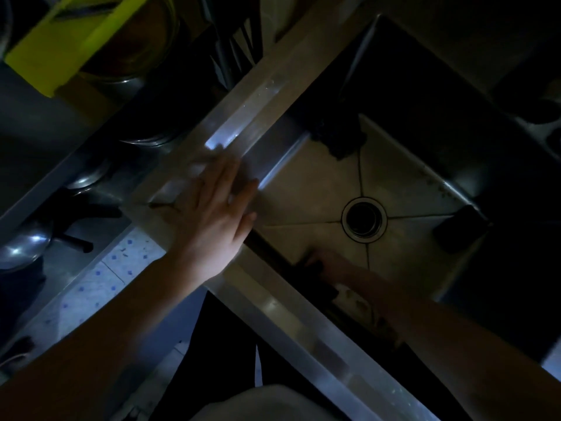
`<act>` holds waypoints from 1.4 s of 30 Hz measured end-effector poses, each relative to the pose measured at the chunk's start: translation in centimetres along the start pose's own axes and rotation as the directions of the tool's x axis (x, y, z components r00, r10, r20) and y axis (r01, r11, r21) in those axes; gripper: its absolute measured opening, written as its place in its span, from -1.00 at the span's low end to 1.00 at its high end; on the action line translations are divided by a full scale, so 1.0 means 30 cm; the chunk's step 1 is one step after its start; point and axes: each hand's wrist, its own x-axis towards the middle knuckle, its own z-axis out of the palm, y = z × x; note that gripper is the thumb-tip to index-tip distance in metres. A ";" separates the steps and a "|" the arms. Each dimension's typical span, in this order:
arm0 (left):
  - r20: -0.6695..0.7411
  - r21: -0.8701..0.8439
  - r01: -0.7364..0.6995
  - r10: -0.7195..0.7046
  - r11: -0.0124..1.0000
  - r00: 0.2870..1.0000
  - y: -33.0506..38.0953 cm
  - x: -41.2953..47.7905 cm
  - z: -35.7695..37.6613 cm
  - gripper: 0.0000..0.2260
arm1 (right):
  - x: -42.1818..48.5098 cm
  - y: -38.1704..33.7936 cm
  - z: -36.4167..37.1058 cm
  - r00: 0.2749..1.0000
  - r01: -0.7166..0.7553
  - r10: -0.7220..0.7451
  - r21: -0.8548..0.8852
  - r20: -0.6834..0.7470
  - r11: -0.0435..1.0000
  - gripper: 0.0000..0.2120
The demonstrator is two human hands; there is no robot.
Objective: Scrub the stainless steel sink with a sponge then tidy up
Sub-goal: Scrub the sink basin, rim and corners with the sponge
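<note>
Head cam: left hand (212,217) spread flat on sink (267,95) rim; right hand (332,264) in basin, grip unclear.

Drain (363,218) in sink (306,183), pans (27,247) left.

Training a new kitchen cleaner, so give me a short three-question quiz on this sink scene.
1. True or false: the left hand lies flat on the rim of the sink.
2. Where is the right hand? A: on a tap. B: down inside the sink, by its near wall. C: on the pots at the left.
3. Fill in: the round drain sits in the ___ of the sink floor.
Key: 1 true; 2 B; 3 middle.
</note>
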 end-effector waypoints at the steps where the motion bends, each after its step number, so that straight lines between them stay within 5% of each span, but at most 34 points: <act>1: -0.018 -0.007 0.007 -0.007 1.000 1.000 0.016 -0.021 0.003 -0.59 | 0.019 -0.023 -0.009 0.999 0.001 0.001 0.035 -0.036 0.999 -0.75; 4: -0.032 -0.031 0.062 -0.063 0.998 0.998 0.067 -0.092 0.017 -0.62 | 0.093 -0.108 -0.021 0.989 0.046 -0.021 0.168 -0.147 0.985 -0.74; 7: 0.013 -0.047 0.096 -0.095 0.994 0.995 0.115 -0.136 0.020 -0.59 | 0.163 -0.185 -0.044 0.972 0.085 -0.060 0.099 -0.227 0.991 -0.72; 13: 0.087 -0.086 0.066 -0.058 0.994 0.995 0.189 -0.185 0.050 -0.64 | 0.098 -0.145 -0.038 0.989 0.075 -0.077 -0.022 -0.127 0.997 -0.73; 20: 0.038 -0.092 -0.035 0.038 0.995 0.999 0.193 -0.195 0.061 -0.70 | -0.177 0.062 0.075 0.979 -0.197 0.200 0.080 -0.029 0.977 -0.63; 24: 0.066 -0.119 -0.113 0.122 0.986 0.990 0.191 -0.231 0.056 -0.75 | -0.323 0.164 0.152 0.951 -0.299 0.309 0.276 0.010 0.913 -0.74; 27: 0.135 -0.114 -0.136 0.151 0.984 0.979 0.192 -0.254 0.050 -0.75 | -0.337 0.214 0.170 0.907 -0.394 0.418 0.251 -0.048 0.884 -0.65; 30: 0.145 -0.100 -0.139 0.153 0.985 0.978 0.189 -0.257 0.044 -0.72 | -0.310 0.211 0.157 0.883 -0.469 0.467 0.149 0.053 0.870 -0.69; 38: 0.119 -0.123 -0.064 0.078 0.990 0.990 0.232 -0.274 0.076 -0.66 | -0.125 0.022 0.042 0.985 -0.135 0.141 0.067 -0.099 0.989 -0.72; 42: 0.088 -0.171 -0.002 0.017 0.985 0.996 0.314 -0.289 0.085 -0.65 | -0.093 0.025 0.030 0.997 -0.074 0.073 -0.061 -0.020 0.995 -0.71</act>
